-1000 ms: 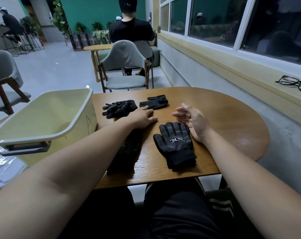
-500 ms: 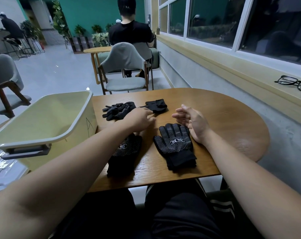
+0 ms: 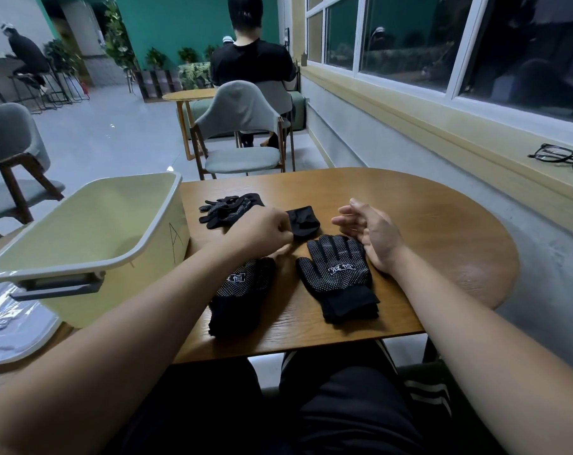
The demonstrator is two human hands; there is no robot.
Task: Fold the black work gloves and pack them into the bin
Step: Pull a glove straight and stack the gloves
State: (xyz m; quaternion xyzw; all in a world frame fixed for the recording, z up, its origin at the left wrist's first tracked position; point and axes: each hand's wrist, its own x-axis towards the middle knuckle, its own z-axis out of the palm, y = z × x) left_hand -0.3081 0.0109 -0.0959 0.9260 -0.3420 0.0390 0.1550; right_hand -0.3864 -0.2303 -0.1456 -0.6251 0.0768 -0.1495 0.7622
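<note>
1. The person sits at a rounded wooden table (image 3: 393, 205), both bare forearms stretched out over it.
2. The left hand (image 3: 265, 228) is curled into a loose fist, fingertips pinched on the near edge of a small folded black glove (image 3: 303, 221) that lies flat on the tabletop.
3. The right hand (image 3: 372, 233) rests on its outer edge on the wood, fingers spread apart and slightly curled, holding nothing. It sits just right of the folded glove and does not touch it.
4. Under the left wrist lies a dotted black glove (image 3: 242, 293), cuff toward the person, its fingers hidden by the hand.
5. Beside it, to the right, a second dotted glove (image 3: 337, 274) lies flat, palm side up with white lettering, fingers pointing away, cuff near the table's front edge. The right wrist is just beside its fingers.
6. Farther back, left of the folded glove, a loose pile of black gloves (image 3: 227, 208) lies crumpled, partly hidden by the left hand.
7. A pale yellow bin (image 3: 91, 254) with a grey handle stands at the table's left end, tilted toward the camera; what shows of its inside holds no gloves.
8. A pair of black glasses (image 3: 563, 157) rests on the window ledge at the right.
9. Beyond the table stands a grey chair (image 3: 242, 126), and a person in black (image 3: 252, 60) sits with their back turned.
</note>
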